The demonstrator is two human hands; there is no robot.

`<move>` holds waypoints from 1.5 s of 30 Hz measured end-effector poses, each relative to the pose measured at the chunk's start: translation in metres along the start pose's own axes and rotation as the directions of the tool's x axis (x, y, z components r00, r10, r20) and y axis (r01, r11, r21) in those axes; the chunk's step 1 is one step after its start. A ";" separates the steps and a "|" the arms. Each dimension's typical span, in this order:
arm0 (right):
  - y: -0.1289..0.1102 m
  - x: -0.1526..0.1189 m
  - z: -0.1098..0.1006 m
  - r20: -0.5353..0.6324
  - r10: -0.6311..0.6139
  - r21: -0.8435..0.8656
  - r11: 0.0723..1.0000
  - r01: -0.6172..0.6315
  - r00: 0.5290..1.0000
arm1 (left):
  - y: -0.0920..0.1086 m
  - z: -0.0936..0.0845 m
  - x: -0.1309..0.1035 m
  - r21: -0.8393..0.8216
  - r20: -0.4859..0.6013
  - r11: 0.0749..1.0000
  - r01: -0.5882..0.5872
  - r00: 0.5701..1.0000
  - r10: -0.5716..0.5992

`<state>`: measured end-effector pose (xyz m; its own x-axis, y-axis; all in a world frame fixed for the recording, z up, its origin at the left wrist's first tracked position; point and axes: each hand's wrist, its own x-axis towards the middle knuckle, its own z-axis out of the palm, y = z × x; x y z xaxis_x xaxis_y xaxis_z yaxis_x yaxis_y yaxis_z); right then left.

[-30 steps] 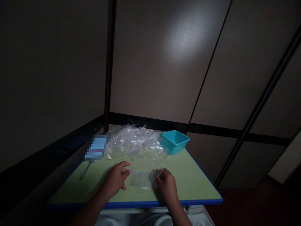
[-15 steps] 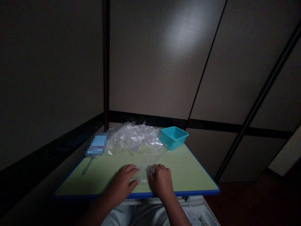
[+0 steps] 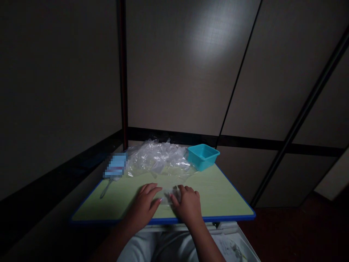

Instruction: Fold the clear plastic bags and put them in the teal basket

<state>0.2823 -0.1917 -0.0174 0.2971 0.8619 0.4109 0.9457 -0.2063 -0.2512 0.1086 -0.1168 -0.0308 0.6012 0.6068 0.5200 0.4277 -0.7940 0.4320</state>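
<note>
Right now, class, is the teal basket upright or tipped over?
Upright: the teal basket stands on the green table, its open rim facing up.

The room is dim, with the left side and lower corners sunk almost to black. 1 soft, whitish glare spot sits high on the wall panel (image 3: 180,72), right of centre. Small bright glints break up the clear plastic (image 3: 158,156), and faint shadow lies on the desk (image 3: 218,196) beside the 2 hands. Fine detail between the fingers is too murky to read; 1 blue patch (image 3: 116,165) is pixelated.
</note>
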 end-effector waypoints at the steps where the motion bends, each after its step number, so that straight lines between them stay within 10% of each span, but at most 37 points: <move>1: 0.002 -0.002 -0.004 -0.011 -0.020 0.039 0.999 0.021 1.000 | 0.000 -0.001 -0.001 0.006 0.027 1.000 -0.014 1.000 0.014; 10: 0.028 -0.049 -0.035 0.056 -0.392 0.118 0.916 0.384 0.918 | -0.005 -0.007 0.008 0.031 0.404 0.993 -0.115 0.910 0.092; 20: 0.024 -0.050 -0.023 0.059 -0.430 0.119 0.899 0.421 0.901 | -0.007 -0.005 0.010 0.061 0.473 0.992 -0.108 0.878 0.067; 45: 0.017 -0.033 -0.004 0.008 -0.197 0.556 0.816 0.159 0.980 | -0.020 0.013 0.028 -0.195 0.081 0.979 -0.061 0.994 0.078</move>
<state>0.2894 -0.2259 -0.0318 0.1045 0.8891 0.4456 0.7455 0.2266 -0.6269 0.1262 -0.0842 -0.0345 0.6854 0.5376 0.4912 0.2505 -0.8073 0.5343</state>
